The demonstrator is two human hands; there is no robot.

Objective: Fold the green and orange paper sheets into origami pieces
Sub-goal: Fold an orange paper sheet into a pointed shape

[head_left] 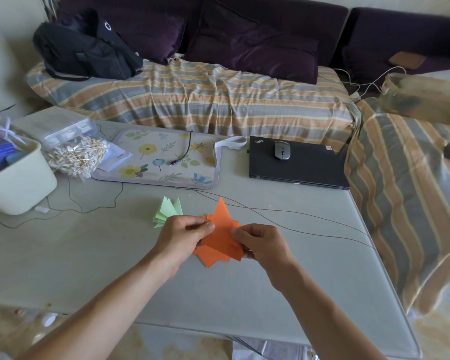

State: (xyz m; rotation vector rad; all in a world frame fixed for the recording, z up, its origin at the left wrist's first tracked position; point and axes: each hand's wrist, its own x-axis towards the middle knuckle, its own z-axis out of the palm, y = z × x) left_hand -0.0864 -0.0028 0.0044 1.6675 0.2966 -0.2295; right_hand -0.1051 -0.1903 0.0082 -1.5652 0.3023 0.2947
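Both hands are on the orange paper (pixel 220 235) just above the surface (pixel 94 255): the left hand (pixel 183 236) pinches its left edge, the right hand (pixel 260 242) its right. The green pieces (pixel 166 211) lie folded just beyond. It looks like an orange fold is under way; next, line up the edges and press the crease flat.

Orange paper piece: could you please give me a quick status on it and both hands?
Left hand and right hand pinch the pointed orange paper piece over the orange stack. Folded green paper pieces lie beside. Thin wire nearby, not obstructing.
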